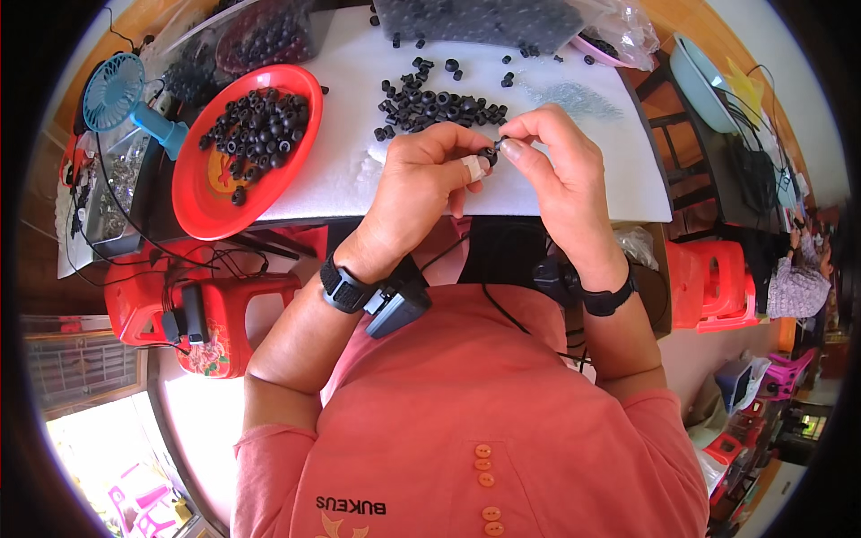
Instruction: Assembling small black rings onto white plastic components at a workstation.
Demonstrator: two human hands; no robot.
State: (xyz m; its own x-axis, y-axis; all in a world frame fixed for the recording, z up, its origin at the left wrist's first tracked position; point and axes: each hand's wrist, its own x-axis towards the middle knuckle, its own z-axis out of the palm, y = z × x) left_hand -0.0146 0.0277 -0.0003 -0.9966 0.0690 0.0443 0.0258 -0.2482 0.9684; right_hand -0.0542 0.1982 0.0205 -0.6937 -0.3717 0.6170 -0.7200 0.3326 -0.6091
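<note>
Above the near edge of the white table mat (341, 193), my two hands meet at the fingertips. My left hand (414, 179) pinches a small round black part (489, 155); white tape wraps one of its digits. Against that part, my right hand (567, 166) has thumb and forefinger pressed together on a tiny dark piece (501, 143), mostly covered by the fingers. Just beyond lies a loose pile of black parts (439, 106), some cylindrical, some ring-shaped. To the right of the pile are thin, clear or silvery small pieces (574, 97).
A red plate (191, 208) of black round parts sits at left, beside a blue fan (115, 90). Bags of black parts (484, 22) lie along the far edge. A light-blue basin (700, 85) stands at right. Red stools (713, 282) flank me; another person (798, 287) is far right.
</note>
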